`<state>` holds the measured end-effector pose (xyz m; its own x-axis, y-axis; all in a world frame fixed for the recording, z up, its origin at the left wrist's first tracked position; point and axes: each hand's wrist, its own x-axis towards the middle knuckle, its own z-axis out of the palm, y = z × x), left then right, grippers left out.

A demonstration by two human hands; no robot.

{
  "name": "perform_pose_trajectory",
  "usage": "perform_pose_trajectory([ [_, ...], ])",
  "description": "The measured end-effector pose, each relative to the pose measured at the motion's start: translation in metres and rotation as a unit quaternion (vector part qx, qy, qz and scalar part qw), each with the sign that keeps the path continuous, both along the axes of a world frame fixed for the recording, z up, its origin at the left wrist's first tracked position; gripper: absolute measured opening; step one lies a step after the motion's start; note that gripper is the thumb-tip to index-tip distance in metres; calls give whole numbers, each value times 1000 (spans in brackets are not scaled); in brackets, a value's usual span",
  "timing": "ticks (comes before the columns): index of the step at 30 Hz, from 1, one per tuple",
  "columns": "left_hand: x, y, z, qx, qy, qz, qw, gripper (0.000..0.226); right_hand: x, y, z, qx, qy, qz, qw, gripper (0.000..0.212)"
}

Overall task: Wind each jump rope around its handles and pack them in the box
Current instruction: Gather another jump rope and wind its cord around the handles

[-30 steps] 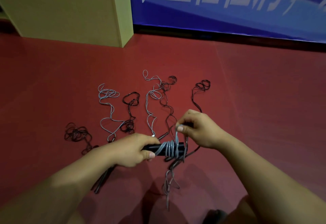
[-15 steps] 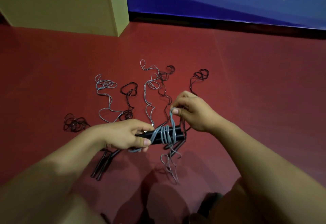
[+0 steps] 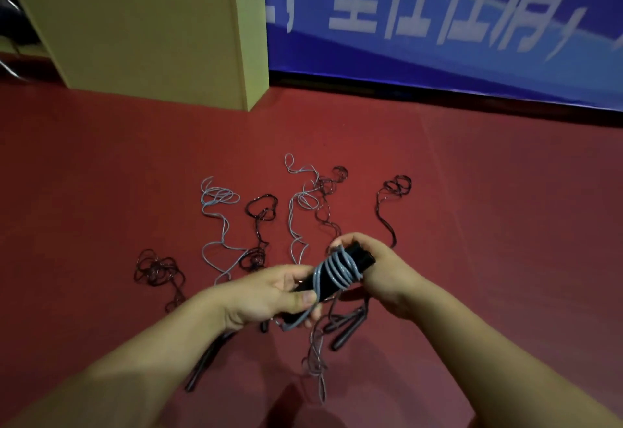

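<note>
Mid-wind on one rope. The left hand (image 3: pixel 269 296) grips the near end of the black handles (image 3: pixel 332 276), fingers curled round, thumb on top. The right hand (image 3: pixel 377 274) wraps the far end, fingers closed on handles and cord together. The grey cord (image 3: pixel 337 267) sits in about five neat turns round the handles; a loose tail (image 3: pixel 317 370) hangs down toward the floor, so I'd say the winding isn't done.

Next, prob.: keep the turns pinned w/ the left thumb, feed the tail round w/ the right, tuck the end so it won't spring off.

Cord looks thin, plastic-coated, springy (holds its kinks). Handles are matte black, stubby cylinders.

On the red floor (image 3: pixel 488 225) beyond the hands lie more ropes, unwound: grey ones (image 3: pixel 215 225) and dark ones (image 3: pixel 156 269) in squiggly tangles, spare black handles (image 3: pixel 347 330) below the hands.

The box (image 3: pixel 145 33), pale yellow, flat-sided, stands well apart at the far left, by a blue banner (image 3: pixel 455 23). Can't tell if anything's in it.
</note>
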<state>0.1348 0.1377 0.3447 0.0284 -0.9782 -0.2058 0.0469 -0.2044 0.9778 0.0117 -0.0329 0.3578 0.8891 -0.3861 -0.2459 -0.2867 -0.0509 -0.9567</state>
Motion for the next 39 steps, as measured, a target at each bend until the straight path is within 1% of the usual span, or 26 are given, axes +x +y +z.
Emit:
perform_pose_trajectory([
  [2, -1, -4, 3, -8, 24, 50, 998, 29, 4, 6, 4, 24, 5, -12, 1000, 30],
  [5, 1, -6, 7, -7, 86, 119, 989, 25, 6, 10, 4, 13, 20, -22, 999, 16],
  [8, 1, -6, 7, 5, 99, 152, 983, 26, 7, 12, -1, 2, 48, -15, 999, 17],
  [10, 0, -6, 8, 2, 117, 175, 978, 25, 8, 13, -3, 16, 63, -2, 998, 16],
  [12, 0, -7, 9, -11, 149, 213, 966, 21, 8, 13, -4, 50, 77, 12, 996, 13],
  [14, 3, -8, 11, -19, 176, 257, 950, 19, 8, 13, -3, 113, 80, 11, 990, 5],
  [15, 5, -9, 11, -20, 184, 276, 943, 19, 9, 11, -3, 148, 77, -1, 986, 9],
  [18, 7, -9, 9, -8, 171, 313, 934, 20, 11, 6, -1, 234, 59, -55, 969, 20],
  [20, 8, -9, 8, 5, 150, 325, 934, 20, 12, 3, -2, 271, 57, -69, 958, 22],
  [23, 9, -11, 6, 20, 129, 339, 932, 19, 13, -1, -7, 290, 83, -79, 950, 21],
  [26, 11, -12, 6, 21, 127, 358, 925, 20, 14, -5, -8, 322, 96, -114, 935, 22],
  [28, 12, -12, 6, 16, 130, 371, 919, 19, 13, -8, -7, 336, 96, -119, 929, 26],
  [30, 13, -11, 6, 15, 128, 375, 918, 20, 13, -10, -7, 315, 104, -102, 938, 32],
  [32, 13, -12, 6, 14, 127, 377, 917, 19, 12, -11, -8, 244, 119, -77, 959, 37],
  [34, 12, -13, 7, 10, 130, 384, 914, 18, 11, -7, -4, 150, 130, -54, 979, 30],
  [36, 11, -14, 8, 13, 124, 396, 910, 18, 9, -1, 0, 69, 132, -34, 988, 23],
  [39, 11, -14, 7, 39, 64, 409, 909, 19, 8, 7, 0, -41, 130, 10, 991, 24],
])
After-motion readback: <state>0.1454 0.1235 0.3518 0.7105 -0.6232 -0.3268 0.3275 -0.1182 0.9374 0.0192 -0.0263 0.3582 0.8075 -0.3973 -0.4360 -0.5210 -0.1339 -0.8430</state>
